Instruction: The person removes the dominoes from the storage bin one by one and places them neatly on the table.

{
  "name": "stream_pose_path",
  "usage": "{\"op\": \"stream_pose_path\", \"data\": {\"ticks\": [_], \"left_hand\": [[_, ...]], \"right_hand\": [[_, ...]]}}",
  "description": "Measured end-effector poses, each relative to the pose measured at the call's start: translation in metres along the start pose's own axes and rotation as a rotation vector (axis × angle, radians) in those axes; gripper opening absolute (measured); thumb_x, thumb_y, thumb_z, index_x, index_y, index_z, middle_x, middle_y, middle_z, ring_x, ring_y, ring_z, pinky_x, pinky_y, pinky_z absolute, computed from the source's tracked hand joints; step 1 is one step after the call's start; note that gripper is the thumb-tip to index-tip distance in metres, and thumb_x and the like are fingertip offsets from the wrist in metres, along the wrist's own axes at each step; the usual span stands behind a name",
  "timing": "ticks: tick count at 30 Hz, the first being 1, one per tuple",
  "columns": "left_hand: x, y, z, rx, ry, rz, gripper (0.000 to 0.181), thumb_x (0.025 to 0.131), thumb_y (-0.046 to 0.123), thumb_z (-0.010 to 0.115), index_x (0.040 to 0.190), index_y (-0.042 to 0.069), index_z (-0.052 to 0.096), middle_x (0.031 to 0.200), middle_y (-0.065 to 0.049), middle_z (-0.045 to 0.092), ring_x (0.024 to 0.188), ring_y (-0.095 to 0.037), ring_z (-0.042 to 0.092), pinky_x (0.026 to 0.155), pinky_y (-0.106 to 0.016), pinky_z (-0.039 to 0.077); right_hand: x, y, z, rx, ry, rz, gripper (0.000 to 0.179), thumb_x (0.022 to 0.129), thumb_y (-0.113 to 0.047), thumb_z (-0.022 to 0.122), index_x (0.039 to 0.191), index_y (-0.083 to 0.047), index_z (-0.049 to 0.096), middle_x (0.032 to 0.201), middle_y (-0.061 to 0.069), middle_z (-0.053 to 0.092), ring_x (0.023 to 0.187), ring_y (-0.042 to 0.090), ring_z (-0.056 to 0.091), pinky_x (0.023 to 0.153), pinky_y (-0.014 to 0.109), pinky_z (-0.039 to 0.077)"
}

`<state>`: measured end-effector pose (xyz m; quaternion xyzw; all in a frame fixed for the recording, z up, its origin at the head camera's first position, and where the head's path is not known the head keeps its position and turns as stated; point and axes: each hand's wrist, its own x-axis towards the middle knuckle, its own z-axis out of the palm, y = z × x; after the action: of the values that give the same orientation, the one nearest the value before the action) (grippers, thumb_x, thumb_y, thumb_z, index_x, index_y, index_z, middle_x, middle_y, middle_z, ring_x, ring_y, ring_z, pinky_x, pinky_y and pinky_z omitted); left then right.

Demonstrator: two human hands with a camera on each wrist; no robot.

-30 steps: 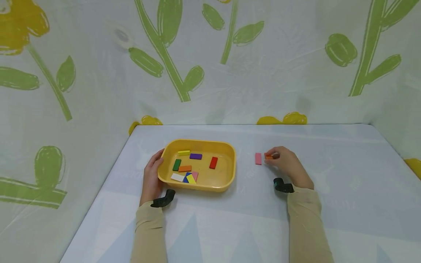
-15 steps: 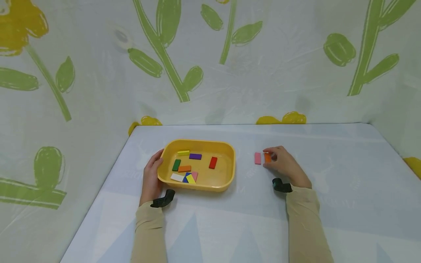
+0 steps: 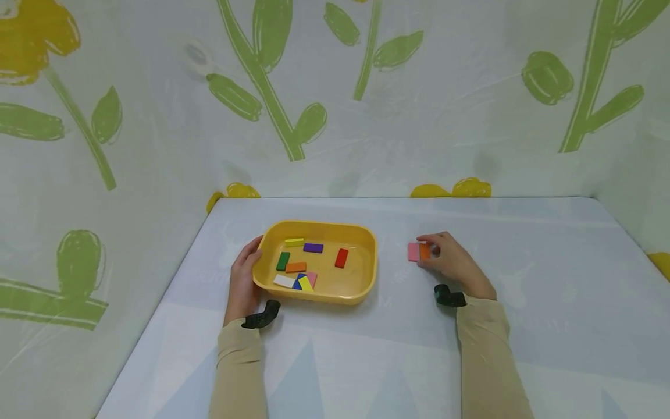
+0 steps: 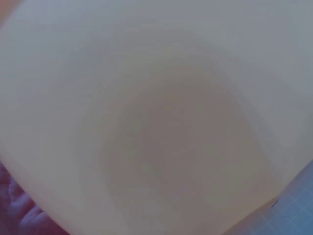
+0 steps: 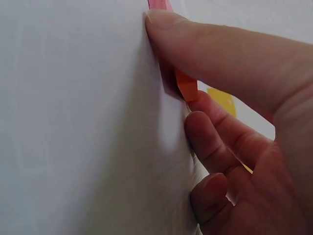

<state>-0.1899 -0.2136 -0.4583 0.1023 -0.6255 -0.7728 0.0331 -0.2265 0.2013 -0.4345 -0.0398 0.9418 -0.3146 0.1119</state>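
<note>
In the head view my left hand grips the left end of a yellow plastic tray. My right hand is to the right of the tray, finger and thumb pinching the two short ends of an orange block. This block lies flat on the table against the right side of a pink block. In the right wrist view the thumb covers much of the orange block, and a bit of the pink block shows beyond. A pale blurred surface fills the left wrist view.
Inside the tray lie several flat blocks, among them a red block, a purple block, a green block and a white block. The white table ends at a wall printed with plants.
The orange block has gone from tilted in my right fingers to flat on the table, then slid left until it meets the pink block. My left hand and the tray hold still.
</note>
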Motion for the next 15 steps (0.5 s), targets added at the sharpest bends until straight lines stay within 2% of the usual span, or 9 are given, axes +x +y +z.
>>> {"op": "stream_pose_path", "data": {"ticks": [15], "left_hand": [[0.0011, -0.0025, -0.0002, 0.009, 0.005, 0.011, 0.039, 0.09, 0.036, 0.048, 0.129, 0.028, 0.046, 0.135, 0.008, 0.038, 0.12, -0.014, 0.039, 0.092, -0.023, 0.04]], "right_hand": [[-0.0056, -0.0002, -0.0069, 0.062, -0.046, 0.021, 0.061, 0.079, -0.027, 0.067, 0.132, -0.016, 0.041, 0.119, 0.013, 0.037, 0.106, 0.029, 0.037, 0.086, 0.044, 0.042]]}}
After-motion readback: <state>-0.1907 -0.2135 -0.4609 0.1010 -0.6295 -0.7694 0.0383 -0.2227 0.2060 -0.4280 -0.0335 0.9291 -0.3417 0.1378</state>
